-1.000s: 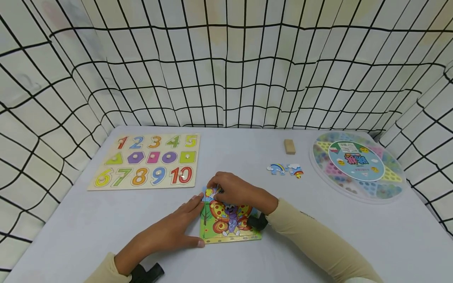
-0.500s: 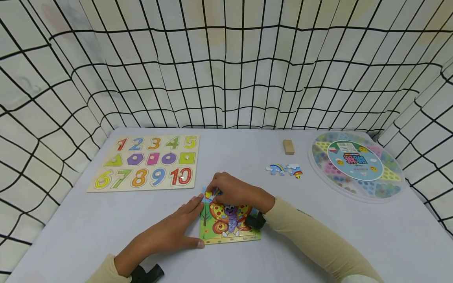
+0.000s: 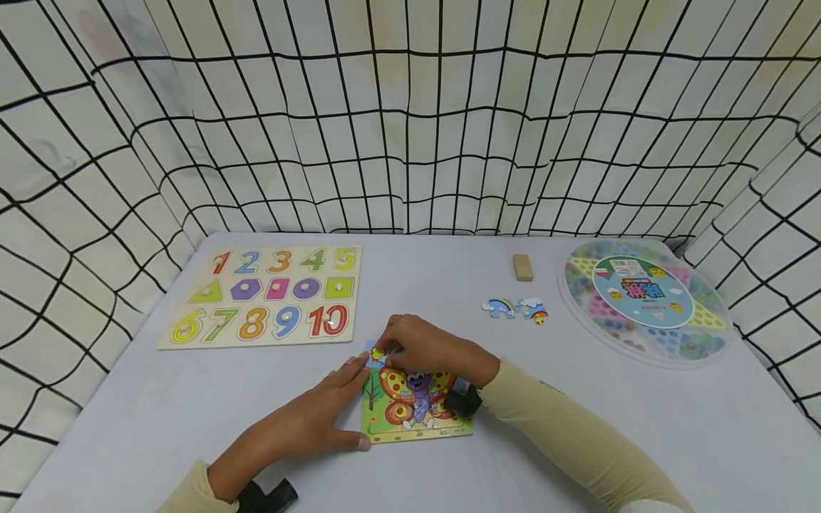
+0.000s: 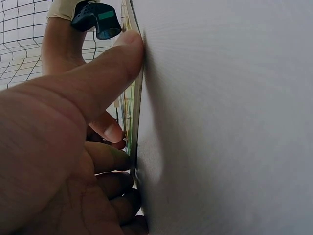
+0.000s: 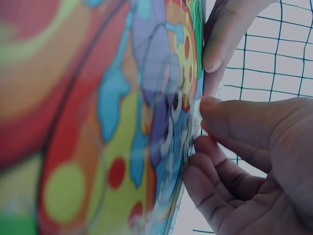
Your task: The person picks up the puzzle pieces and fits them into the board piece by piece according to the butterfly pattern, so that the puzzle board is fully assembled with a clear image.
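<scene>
A butterfly jigsaw puzzle board lies on the white table near the front. My left hand rests along its left side, fingers stretched toward the upper left corner and thumb at the lower left corner. In the left wrist view, that thumb touches the board's edge. My right hand reaches over the board's top and pinches a small sun-printed puzzle piece at the upper left corner. In the right wrist view, the right thumb and fingers meet at the board's edge; they partly hide the piece.
Two loose rainbow puzzle pieces lie right of the board, with a small wooden block behind them. A number-and-shape board sits at the back left. At the right is a round clear bead case. Black netting surrounds the table.
The sun-printed piece has shifted slightly down toward the board under my right fingers. My left hand stays in place on the board's side.
</scene>
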Demonstrator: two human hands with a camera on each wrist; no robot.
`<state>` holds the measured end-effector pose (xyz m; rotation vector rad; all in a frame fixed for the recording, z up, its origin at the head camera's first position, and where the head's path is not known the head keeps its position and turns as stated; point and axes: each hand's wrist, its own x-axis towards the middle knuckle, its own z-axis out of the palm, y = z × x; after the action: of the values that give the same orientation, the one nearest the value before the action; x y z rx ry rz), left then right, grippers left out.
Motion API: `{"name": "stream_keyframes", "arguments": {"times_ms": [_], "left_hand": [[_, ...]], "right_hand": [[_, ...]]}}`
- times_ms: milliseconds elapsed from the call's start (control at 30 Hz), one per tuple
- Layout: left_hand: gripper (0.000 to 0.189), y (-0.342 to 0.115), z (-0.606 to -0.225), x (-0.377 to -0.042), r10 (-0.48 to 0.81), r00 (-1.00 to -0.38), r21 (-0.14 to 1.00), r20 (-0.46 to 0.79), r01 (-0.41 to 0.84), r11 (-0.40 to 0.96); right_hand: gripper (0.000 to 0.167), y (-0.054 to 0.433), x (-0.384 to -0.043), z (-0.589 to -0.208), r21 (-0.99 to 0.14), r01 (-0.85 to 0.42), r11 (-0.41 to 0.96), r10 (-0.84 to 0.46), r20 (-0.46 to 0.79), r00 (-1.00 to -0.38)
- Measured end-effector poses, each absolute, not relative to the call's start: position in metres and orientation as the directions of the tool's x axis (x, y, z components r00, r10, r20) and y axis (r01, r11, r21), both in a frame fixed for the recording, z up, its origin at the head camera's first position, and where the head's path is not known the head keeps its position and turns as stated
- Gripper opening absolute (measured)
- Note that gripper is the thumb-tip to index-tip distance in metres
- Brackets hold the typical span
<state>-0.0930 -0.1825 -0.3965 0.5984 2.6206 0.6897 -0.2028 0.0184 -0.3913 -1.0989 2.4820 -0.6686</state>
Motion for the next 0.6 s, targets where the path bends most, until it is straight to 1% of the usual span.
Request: {"name": "stream_keyframes", "arguments": {"times_ms": [133, 467, 600], "left_hand": [[0.100, -0.184, -0.397, -0.092, 0.488, -0.841, 0.529, -0.233, 0.311, 0.790], [0.102, -0.180, -0.397, -0.094, 0.458, -0.855, 0.508, -0.243, 0.290, 0.811], [0.102, -0.180, -0.398, -0.093, 0.460, -0.856, 0.509, -0.234, 0.295, 0.808]], "right_hand": [[0.022, 0.023, -0.203, -0.388, -0.588, -0.582, 0.561, -0.762, -0.095, -0.640], [0.021, 0.042, -0.211, -0.382, -0.620, -0.604, 0.501, -0.762, 0.015, -0.647], [0.022, 0.052, -0.213, -0.381, -0.630, -0.598, 0.496, -0.749, 0.039, -0.662]]}}
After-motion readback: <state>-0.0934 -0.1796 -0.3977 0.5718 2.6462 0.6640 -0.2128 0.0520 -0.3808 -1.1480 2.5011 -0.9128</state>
